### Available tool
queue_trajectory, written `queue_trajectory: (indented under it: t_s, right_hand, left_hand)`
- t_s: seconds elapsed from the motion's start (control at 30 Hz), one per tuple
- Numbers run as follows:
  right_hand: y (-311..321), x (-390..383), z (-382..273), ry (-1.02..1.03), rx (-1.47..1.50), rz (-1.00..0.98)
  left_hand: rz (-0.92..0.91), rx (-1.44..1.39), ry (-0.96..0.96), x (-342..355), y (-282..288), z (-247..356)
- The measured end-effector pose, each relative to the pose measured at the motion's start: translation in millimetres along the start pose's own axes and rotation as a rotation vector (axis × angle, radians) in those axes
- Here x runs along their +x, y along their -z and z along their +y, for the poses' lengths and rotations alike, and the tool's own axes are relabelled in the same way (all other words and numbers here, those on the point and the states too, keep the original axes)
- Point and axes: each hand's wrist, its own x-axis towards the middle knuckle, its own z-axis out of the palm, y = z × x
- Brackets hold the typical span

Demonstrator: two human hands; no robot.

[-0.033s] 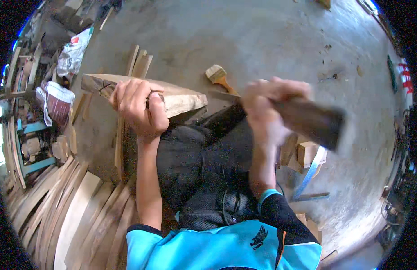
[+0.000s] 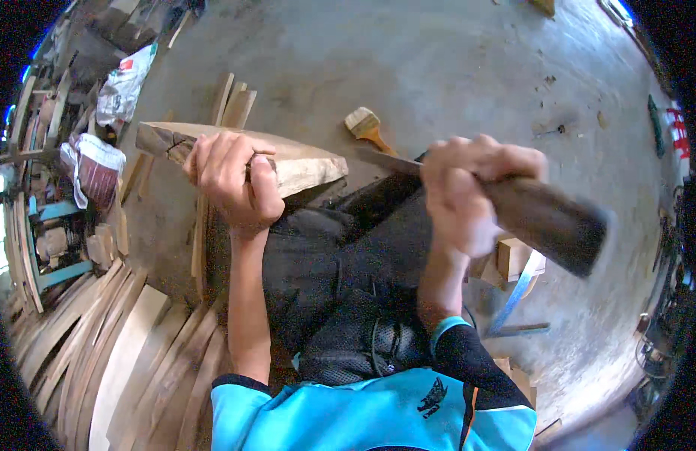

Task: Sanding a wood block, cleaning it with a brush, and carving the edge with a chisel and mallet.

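The left hand (image 2: 235, 177) clasps the board (image 2: 312, 173), unmoved before the lap (image 2: 333, 259); the right hand (image 2: 472, 192), curled round the tool (image 2: 547, 222), has shifted rightward, its blade (image 2: 391, 161) further from the board; probably a backstroke.

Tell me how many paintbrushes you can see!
1: the paintbrush lies on the floor, beyond and between the left hand and right hand. More may be hidden.

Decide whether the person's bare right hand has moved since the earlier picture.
Yes: the bare right hand has shifted rightward, farther from the flat, pale-bristled, orange-handled paintbrush.
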Motion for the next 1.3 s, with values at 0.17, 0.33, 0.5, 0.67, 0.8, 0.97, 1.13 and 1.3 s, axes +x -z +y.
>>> queue_trajectory:
  t_s: [0.17,0.33,0.5,0.67,0.8,0.97,1.13,1.3]
  right_hand:
    - [16,-30,79,-0.306,-0.322,0.196]
    - [7,-27,66,-0.331,-0.281,0.084]
    - [-4,7,3,0.154,-0.034,-0.13]
    - [22,-15,73,-0.1,-0.385,0.005]
    - [14,-21,55,-0.348,-0.167,0.16]
    - [8,-8,19,0.002,-0.373,-0.162]
    - [15,-36,91,-0.167,-0.387,-0.08]
    - [-10,-19,22,-0.219,-0.455,0.026]
  left_hand:
    - [0.013,-0.023,0.014,-6,-1,-4]
    - [-0.012,0.002,0.052,-12,1,-3]
    - [-0.004,0.007,0.054,-9,10,-4]
    - [-0.012,-0.009,0.038,-12,5,-4]
    - [-0.016,0.031,0.054,-12,5,-3]
    - [0.011,0.005,0.014,-12,10,-4]
    - [-0.01,-0.009,0.03,-16,5,-2]
    - [-0.022,0.013,0.05,-18,14,-4]
